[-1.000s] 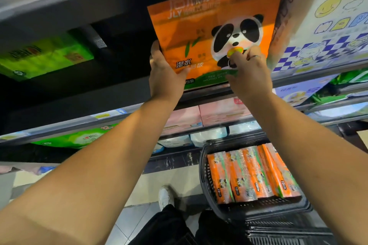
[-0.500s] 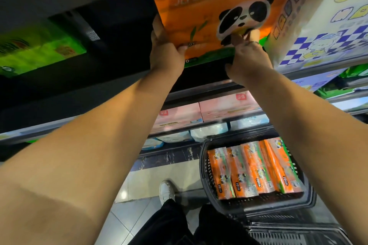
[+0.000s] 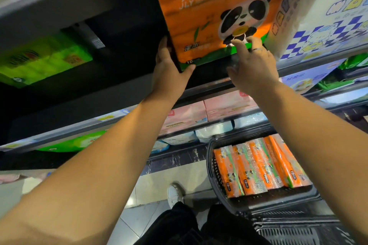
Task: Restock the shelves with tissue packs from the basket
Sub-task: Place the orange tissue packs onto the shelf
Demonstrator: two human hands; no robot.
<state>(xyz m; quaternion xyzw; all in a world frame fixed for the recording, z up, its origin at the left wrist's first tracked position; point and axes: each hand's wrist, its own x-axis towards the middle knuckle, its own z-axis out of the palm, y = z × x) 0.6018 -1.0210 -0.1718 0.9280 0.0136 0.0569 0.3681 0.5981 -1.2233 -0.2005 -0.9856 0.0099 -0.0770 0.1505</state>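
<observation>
An orange tissue pack (image 3: 209,16) with a panda print stands upright in the dark upper shelf bay, its bottom edge over the shelf lip (image 3: 207,85). My left hand (image 3: 169,69) grips its lower left corner, fingers along the side and thumb under the bottom edge. The fingertips of my right hand (image 3: 253,63) touch the green strip along the pack's lower front edge, while the thumb hangs apart below. At the lower right a black basket (image 3: 211,167) holds several more orange tissue packs (image 3: 258,167) lying side by side.
A white pack with a blue chequered print (image 3: 328,16) stands tight against the orange pack's right side. Green packs (image 3: 43,59) lie at the left of the same shelf, with dark room between. Pink packs (image 3: 187,115) fill the shelf below. My shoe (image 3: 174,193) stands on the tiled floor.
The orange pack has gone deeper into the shelf bay beside the white pack. My right hand's pinch has loosened to fingertips on the lower edge. My left hand keeps its grip.
</observation>
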